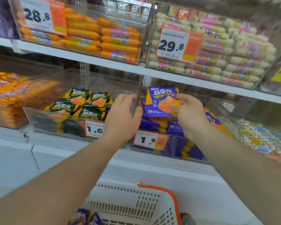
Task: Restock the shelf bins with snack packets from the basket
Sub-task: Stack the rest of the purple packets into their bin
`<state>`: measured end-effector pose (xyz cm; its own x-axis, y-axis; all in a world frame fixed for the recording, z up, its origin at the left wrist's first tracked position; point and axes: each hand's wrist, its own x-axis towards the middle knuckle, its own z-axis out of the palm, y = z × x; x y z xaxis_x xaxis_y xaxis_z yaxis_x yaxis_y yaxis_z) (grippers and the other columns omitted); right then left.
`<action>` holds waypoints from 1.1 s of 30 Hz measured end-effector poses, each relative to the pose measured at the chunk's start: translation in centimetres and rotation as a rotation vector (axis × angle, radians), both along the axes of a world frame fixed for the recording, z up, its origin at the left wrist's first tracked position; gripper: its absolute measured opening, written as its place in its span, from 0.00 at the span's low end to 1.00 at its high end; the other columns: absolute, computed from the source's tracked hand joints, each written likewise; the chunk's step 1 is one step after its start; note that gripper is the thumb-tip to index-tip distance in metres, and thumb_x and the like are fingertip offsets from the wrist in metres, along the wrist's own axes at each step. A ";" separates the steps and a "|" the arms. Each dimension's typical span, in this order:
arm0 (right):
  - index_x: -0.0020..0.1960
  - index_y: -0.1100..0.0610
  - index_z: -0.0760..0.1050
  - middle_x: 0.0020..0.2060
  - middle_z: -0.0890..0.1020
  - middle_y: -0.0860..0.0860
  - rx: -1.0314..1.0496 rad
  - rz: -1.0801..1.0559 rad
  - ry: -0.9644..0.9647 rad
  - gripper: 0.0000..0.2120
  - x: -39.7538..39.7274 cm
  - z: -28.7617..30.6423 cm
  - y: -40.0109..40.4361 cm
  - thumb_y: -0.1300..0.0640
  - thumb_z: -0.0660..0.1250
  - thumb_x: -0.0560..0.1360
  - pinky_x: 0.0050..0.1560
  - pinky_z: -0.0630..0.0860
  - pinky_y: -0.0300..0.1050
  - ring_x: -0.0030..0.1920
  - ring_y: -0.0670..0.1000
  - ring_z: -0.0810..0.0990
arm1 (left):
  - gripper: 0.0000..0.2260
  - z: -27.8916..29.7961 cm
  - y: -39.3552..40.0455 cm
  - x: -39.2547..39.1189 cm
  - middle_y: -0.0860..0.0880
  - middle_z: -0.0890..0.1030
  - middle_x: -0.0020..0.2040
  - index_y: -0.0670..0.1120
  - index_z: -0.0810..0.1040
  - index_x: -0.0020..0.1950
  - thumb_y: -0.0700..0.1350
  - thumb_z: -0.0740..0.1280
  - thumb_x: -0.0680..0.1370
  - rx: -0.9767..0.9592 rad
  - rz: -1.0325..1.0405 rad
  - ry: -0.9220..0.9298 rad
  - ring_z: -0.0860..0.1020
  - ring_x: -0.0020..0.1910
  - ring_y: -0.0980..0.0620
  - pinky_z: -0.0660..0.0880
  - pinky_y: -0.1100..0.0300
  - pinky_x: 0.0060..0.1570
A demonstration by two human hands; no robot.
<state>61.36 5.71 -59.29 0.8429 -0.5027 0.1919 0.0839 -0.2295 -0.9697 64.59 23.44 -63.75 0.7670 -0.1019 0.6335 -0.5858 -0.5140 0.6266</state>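
Note:
My right hand point(189, 111) pinches a purple snack packet point(161, 101) marked 85% and holds it upright over the clear bin point(154, 151) of purple packets on the lower shelf. My left hand point(123, 116) grips the clear divider wall between that bin and the clear bin point(44, 117) of green packets point(86, 103) to its left. A white basket point(133, 202) with an orange handle sits below my arms. Two purple packets point(84, 217) lie at its near left edge.
The upper shelf carries bins of orange sausages point(104, 34) and pale sausage sticks point(225, 59) with price tags 28.8 and 29.8. Orange packs point(8, 95) fill the bin at far left, and blue-yellow packets point(263, 137) lie at far right. The shelf edge point(152, 73) overhangs the lower bins.

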 end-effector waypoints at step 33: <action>0.65 0.57 0.73 0.63 0.76 0.58 -0.921 -0.062 0.648 0.26 12.0 1.0 0.1 0.38 0.55 0.80 0.66 0.69 0.55 0.64 0.60 0.73 | 0.16 -0.8 -1.0 2.5 0.51 0.82 0.51 0.51 0.74 0.63 0.55 0.51 0.83 0.336 0.126 0.210 0.77 0.45 0.53 0.68 0.59 0.39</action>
